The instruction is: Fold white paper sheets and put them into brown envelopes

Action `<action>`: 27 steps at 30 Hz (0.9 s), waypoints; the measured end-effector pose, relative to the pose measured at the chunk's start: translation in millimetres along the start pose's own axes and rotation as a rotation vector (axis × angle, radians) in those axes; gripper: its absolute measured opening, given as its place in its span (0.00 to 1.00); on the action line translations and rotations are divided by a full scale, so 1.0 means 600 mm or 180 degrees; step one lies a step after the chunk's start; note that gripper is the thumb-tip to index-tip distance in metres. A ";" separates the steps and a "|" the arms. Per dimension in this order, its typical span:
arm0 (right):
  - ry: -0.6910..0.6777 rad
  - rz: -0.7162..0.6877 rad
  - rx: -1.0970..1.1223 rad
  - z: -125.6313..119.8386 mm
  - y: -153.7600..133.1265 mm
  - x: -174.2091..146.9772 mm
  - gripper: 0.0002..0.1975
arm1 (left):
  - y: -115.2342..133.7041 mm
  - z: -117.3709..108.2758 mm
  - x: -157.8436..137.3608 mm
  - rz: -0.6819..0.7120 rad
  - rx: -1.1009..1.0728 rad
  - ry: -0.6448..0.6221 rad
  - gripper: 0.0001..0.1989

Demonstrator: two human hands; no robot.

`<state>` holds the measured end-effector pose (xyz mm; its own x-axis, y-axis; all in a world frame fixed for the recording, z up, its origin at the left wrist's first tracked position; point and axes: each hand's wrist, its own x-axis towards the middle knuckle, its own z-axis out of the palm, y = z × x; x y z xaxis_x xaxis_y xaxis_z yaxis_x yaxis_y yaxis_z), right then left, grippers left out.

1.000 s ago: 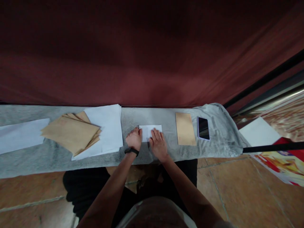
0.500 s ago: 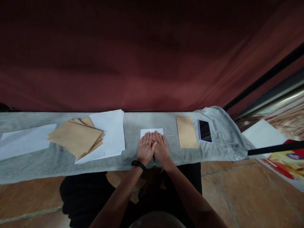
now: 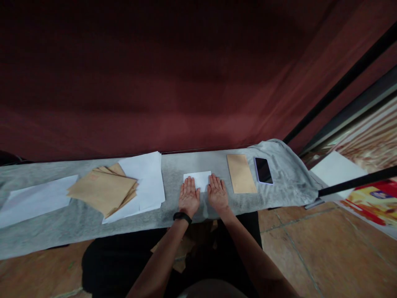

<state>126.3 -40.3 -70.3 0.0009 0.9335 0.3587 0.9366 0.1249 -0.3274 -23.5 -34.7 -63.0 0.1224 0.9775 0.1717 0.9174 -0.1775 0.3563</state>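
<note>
A small white paper (image 3: pixel 201 180), which looks folded, lies on the grey cloth between my two hands. My left hand (image 3: pixel 189 198), with a black band at the wrist, rests flat on the paper's left end, fingers stretched out. Flat on its right end lies my right hand (image 3: pixel 218 194), fingers extended and slightly apart. Neither hand grips anything. To the right of my right hand is a single brown envelope (image 3: pixel 242 174). Several more brown envelopes (image 3: pixel 101 188) are fanned in a pile at the left, overlapping white paper sheets (image 3: pixel 150 182).
A phone (image 3: pixel 263 170) lies right of the single envelope. Another white sheet (image 3: pixel 37 198) is at the far left. The narrow table under grey cloth (image 3: pixel 176 163) backs onto a dark red curtain (image 3: pixel 186 103). Black bars (image 3: pixel 356 182) cross the right side.
My hands, side by side over the middle of the paper before, have slid apart to its left and right ends. More of the white paper shows between them. The view has tilted slightly.
</note>
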 end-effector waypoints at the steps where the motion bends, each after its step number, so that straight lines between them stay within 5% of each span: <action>1: -0.0029 0.0024 -0.0016 -0.002 0.002 0.000 0.26 | -0.003 -0.001 0.001 -0.0067 0.0018 0.0010 0.31; 12: 0.0003 0.0204 -0.0017 -0.010 0.010 0.002 0.25 | -0.013 -0.003 -0.004 -0.0339 0.0323 0.0497 0.31; 18: -0.0287 -0.0540 0.0436 0.000 -0.016 0.022 0.24 | 0.025 0.005 0.013 0.0570 0.0347 -0.0241 0.31; 21: -0.0412 -0.0634 0.0312 0.002 -0.014 0.029 0.24 | 0.025 0.011 0.024 0.0519 0.0422 -0.0388 0.30; 27: -0.0344 -0.0629 0.0014 0.012 0.017 0.034 0.26 | 0.000 0.020 0.031 0.0246 0.0349 -0.0022 0.31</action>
<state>133.1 -17.5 -72.5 -0.2203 0.9213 0.3205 0.9132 0.3103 -0.2641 -16.7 -15.1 -70.7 0.1967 0.9622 0.1882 0.9410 -0.2392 0.2395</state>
